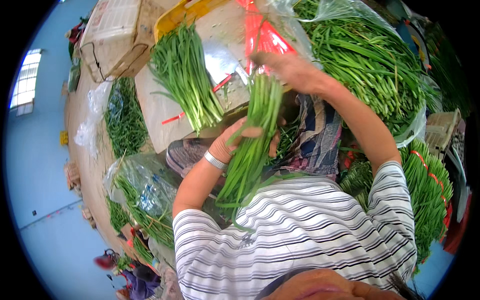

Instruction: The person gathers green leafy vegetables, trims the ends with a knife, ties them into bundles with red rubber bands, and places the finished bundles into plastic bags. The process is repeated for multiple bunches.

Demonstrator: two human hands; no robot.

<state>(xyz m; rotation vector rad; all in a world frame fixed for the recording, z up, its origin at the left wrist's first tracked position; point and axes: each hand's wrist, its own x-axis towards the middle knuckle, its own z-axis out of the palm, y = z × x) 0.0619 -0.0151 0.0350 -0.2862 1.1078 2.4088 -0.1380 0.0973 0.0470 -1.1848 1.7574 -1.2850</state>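
Observation:
My left hand (242,137) grips a bunch of garlic chives (258,116) around its middle, its pale cut ends up and its leaves hanging towards my shirt. My right hand (281,67), blurred, is just above the cut ends; a thin stalk or strip shows near its fingers, and whether it holds anything is unclear. Another bunch of chives (183,75) lies on the board (150,112) to the left. Beside it are a shiny metal blade (219,62) and a red strip (222,82). Red plastic strips (262,33) lie beyond my right hand.
Large piles of chives (371,67) in clear plastic lie at the right, with tied bundles (427,187) below. A plastic crate (112,33) and a yellow crate edge (163,26) stand at the upper left. Plastic-wrapped greens (146,187) lie at lower left; a person (140,281) is farther off.

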